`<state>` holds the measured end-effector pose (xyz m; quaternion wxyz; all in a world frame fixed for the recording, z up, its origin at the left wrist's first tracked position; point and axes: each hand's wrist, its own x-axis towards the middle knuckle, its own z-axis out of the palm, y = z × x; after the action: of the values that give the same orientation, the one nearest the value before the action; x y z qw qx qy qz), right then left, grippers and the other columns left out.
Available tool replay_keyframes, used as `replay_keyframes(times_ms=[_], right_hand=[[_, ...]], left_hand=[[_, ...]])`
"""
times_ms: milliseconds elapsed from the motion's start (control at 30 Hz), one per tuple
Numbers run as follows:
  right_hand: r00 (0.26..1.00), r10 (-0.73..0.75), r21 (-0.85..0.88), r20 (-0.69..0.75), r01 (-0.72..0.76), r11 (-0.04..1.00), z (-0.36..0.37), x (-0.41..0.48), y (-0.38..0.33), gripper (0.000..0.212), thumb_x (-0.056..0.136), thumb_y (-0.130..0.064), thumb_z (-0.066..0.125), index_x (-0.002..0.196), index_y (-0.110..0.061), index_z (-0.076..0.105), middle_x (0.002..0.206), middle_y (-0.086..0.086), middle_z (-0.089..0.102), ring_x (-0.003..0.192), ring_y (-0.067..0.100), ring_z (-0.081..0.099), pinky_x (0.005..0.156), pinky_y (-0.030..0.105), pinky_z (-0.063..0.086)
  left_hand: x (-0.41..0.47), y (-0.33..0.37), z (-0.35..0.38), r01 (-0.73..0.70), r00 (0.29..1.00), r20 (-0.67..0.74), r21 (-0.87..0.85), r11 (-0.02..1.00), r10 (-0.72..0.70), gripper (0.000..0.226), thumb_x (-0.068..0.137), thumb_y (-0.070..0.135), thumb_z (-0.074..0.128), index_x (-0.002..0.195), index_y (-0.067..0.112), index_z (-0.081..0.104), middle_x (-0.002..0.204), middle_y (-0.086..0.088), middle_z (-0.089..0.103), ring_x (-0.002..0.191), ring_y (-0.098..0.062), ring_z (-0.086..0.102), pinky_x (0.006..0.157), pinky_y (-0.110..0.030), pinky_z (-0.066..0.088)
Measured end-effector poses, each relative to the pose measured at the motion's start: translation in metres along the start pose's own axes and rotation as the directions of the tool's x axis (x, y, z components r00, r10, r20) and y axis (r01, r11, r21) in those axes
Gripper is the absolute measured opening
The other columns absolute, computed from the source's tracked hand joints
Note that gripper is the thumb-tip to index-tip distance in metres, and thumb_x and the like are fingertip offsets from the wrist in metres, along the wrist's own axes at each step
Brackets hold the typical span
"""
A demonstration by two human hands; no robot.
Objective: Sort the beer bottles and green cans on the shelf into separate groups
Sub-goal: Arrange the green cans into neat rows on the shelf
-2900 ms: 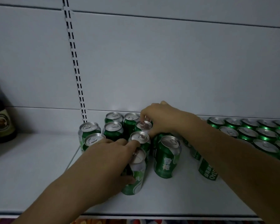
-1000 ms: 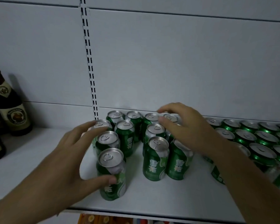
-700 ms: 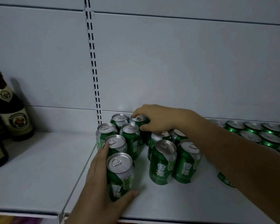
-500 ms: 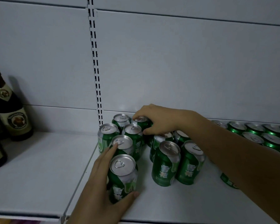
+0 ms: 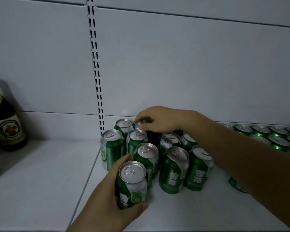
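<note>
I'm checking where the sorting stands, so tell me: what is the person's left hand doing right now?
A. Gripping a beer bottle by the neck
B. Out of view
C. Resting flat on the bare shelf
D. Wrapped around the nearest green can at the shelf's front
D: the left hand curls around the side of the front can, thumb at its base, standing on the shelf.

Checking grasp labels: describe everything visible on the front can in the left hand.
The front can stands upright near the shelf edge, nearest the camera. Green metal body with pale swirls and white lettering, silver lid, pull tab unopened. The left hand wraps its left side, thumb across the base. It stands just ahead of the other cans.
</note>
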<state>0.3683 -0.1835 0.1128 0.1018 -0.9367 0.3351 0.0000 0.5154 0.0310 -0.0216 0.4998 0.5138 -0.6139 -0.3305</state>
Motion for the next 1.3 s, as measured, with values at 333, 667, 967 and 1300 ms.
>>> replay_keyframes(times_ms=[333, 667, 967, 1300], right_hand=[[0.98, -0.197, -0.082, 0.017, 0.198, 0.977, 0.018, -0.001, -0.016, 0.037, 0.094, -0.06, 0.058, 0.129, -0.045, 0.061, 0.105, -0.027, 0.054, 0.121, 0.013, 0.041, 0.108, 0.043, 0.034], [0.959, -0.258, -0.048, 0.121, 0.265, 0.963, 0.001, -0.011, -0.011, 0.036, 0.101, -0.028, 0.063, 0.136, -0.03, 0.064, 0.134, -0.003, 0.058, 0.131, 0.016, 0.043, 0.113, 0.038, 0.035], [0.987, 0.042, 0.127, -0.157, -0.022, 0.992, -0.007, 0.005, -0.006, 0.031, 0.106, -0.03, 0.05, 0.128, -0.016, 0.066, 0.123, -0.003, 0.066, 0.112, 0.015, 0.062, 0.1, 0.032, 0.049], [0.994, -0.017, 0.017, -0.105, 0.019, 1.0, 0.001, 0.019, -0.013, 0.037, 0.109, -0.025, 0.042, 0.142, -0.014, 0.056, 0.138, 0.003, 0.059, 0.126, 0.018, 0.052, 0.108, 0.033, 0.039]], left_hand=[[0.0, -0.003, -0.005, -0.039, 0.996, -0.074, -0.001, 0.999, 0.039, 0.079, 0.064, 0.003, 0.094, 0.112, 0.056, 0.06, 0.116, 0.018, 0.071, 0.105, -0.004, 0.07, 0.082, -0.024, 0.06], [0.012, -0.021, -0.024, 0.003, 0.968, -0.248, 0.092, 0.996, 0.02, 0.106, 0.045, 0.02, 0.101, 0.127, 0.052, 0.042, 0.126, 0.038, 0.044, 0.109, 0.016, 0.057, 0.073, -0.011, 0.057], [0.028, -0.009, -0.045, 0.096, 0.994, 0.053, -0.109, 0.989, -0.091, 0.136, 0.051, 0.015, 0.102, 0.152, 0.054, 0.019, 0.134, 0.016, 0.065, 0.121, -0.009, 0.065, 0.101, -0.039, 0.054], [0.028, -0.009, -0.029, 0.069, 0.998, 0.021, -0.166, 0.984, -0.067, 0.115, 0.056, 0.005, 0.096, 0.147, 0.042, 0.035, 0.128, 0.013, 0.068, 0.118, -0.009, 0.067, 0.09, -0.024, 0.057]])
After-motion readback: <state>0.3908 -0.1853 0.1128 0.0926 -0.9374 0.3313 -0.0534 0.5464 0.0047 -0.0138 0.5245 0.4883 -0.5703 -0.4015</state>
